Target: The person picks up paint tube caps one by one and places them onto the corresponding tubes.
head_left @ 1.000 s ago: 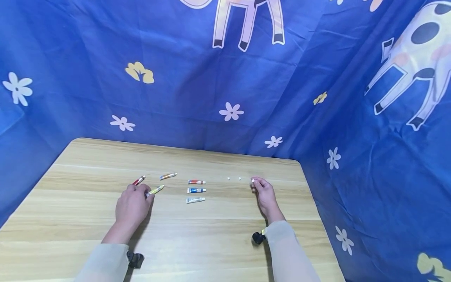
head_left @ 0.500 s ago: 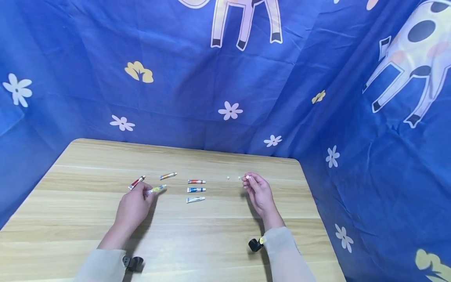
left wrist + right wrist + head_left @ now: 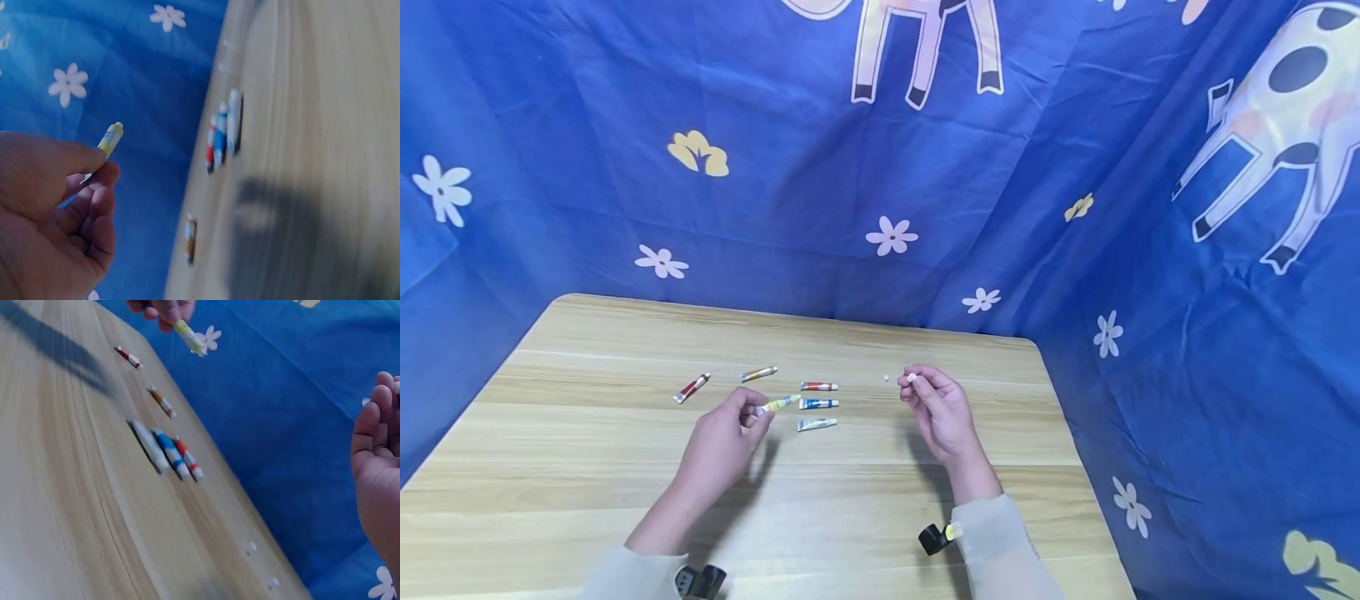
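Observation:
My left hand (image 3: pixel 722 442) pinches a yellow paint tube (image 3: pixel 781 403) between thumb and forefinger. It is held above the table, nozzle end pointing right, as the left wrist view also shows. Between thumb and fingertips my right hand (image 3: pixel 942 412) pinches a small white cap (image 3: pixel 912 377), also raised off the surface. A white tube (image 3: pixel 816 425), a blue tube (image 3: pixel 818 404) and an orange-red tube (image 3: pixel 818 387) lie in a column between the hands. Two more white caps, one here (image 3: pixel 250 548) and the other cap (image 3: pixel 273 583) nearer the edge, lie on the wood.
An ochre paint tube (image 3: pixel 758 374) and a dark red tube (image 3: pixel 692 388) lie slanted at the left. Beneath everything is a wood-grain table (image 3: pixel 850 517). A blue patterned curtain (image 3: pixel 775 208) hangs behind it and along the right side.
My left hand has lifted the yellow tube from the table and carried it right. My right hand has raised the white cap and moved left, towards the tube.

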`<state>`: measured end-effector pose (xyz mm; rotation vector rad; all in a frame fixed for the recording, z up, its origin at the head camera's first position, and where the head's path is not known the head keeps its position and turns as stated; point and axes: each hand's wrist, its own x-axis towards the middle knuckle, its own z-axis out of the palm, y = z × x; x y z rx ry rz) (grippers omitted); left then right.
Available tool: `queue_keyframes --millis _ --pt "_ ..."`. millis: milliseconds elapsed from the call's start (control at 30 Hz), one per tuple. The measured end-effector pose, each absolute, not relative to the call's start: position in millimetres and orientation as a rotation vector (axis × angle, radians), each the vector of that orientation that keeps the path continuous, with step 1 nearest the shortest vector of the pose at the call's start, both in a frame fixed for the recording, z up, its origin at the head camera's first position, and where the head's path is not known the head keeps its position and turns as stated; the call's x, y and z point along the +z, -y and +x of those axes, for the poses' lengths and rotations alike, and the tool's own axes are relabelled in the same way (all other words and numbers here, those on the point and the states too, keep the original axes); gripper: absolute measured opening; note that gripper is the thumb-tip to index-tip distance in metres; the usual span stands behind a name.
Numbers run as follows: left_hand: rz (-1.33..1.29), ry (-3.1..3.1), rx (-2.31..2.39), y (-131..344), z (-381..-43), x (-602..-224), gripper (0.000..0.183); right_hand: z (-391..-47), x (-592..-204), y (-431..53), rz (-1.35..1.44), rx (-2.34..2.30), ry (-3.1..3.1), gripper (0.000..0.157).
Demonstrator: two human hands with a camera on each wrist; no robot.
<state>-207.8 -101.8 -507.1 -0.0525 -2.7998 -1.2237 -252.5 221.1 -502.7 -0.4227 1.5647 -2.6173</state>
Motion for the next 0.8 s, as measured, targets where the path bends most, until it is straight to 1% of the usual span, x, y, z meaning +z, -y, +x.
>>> queue_keyframes --millis 100,233,467,633,700,800 --pt "-0.088 2.783 -1.236 90.8 -202.9 -497.9 0.020 -248.5 -498.6 -216.5 -0.443 -2.609 -1.558 0.024" --pt "-0.122 2.761 -1.280 78.4 -197.8 -490.6 0.018 -244.5 -499.4 -211.6 -0.465 -2.594 -1.572 0.030" --pt "-0.144 2.763 -1.366 64.8 -193.1 -487.1 0.017 -238.2 -510.1 -203.6 -0.426 -2.545 -1.659 0.032" --pt "-0.137 2.752 -1.394 60.8 -190.3 -484.7 0.016 -234.4 -511.5 -197.2 -0.422 -2.497 -1.745 0.039" --pt "-0.143 2.742 -1.418 59.6 -189.2 -483.8 0.016 -233.1 -510.7 -194.4 -0.380 -2.462 -1.820 0.037" --pt "-0.152 2.728 -1.457 58.4 -187.7 -482.6 0.017 -230.9 -508.9 -189.5 -0.304 -2.360 -1.994 0.020"
